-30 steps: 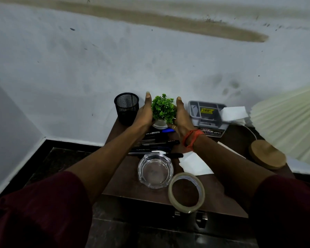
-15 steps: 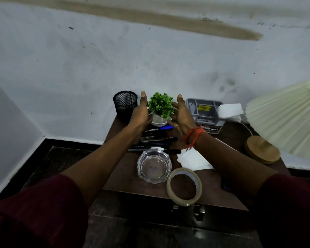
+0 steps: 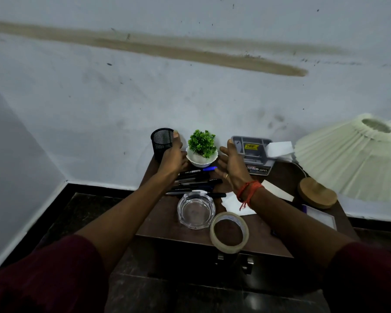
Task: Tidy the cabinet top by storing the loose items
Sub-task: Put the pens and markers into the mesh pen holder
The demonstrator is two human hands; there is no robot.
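A small green plant in a white pot stands at the back of the brown cabinet top, against the wall. My left hand is just left of the pot, fingers straight, in front of a black mesh pen cup. My right hand is open to the pot's right, a small gap away from it. Several pens lie in a loose pile between my wrists. A glass ashtray and a tape roll sit nearer the front edge.
A grey organiser box with white paper slips stands at the back right. White paper lies under my right wrist. A pleated lamp with a wooden base lies tipped at the right. Metal drawer handles show below the front edge.
Both hands held the plant pot between them and moved it back towards the wall. Now they have come off it and spread apart, with the pot standing on its own.
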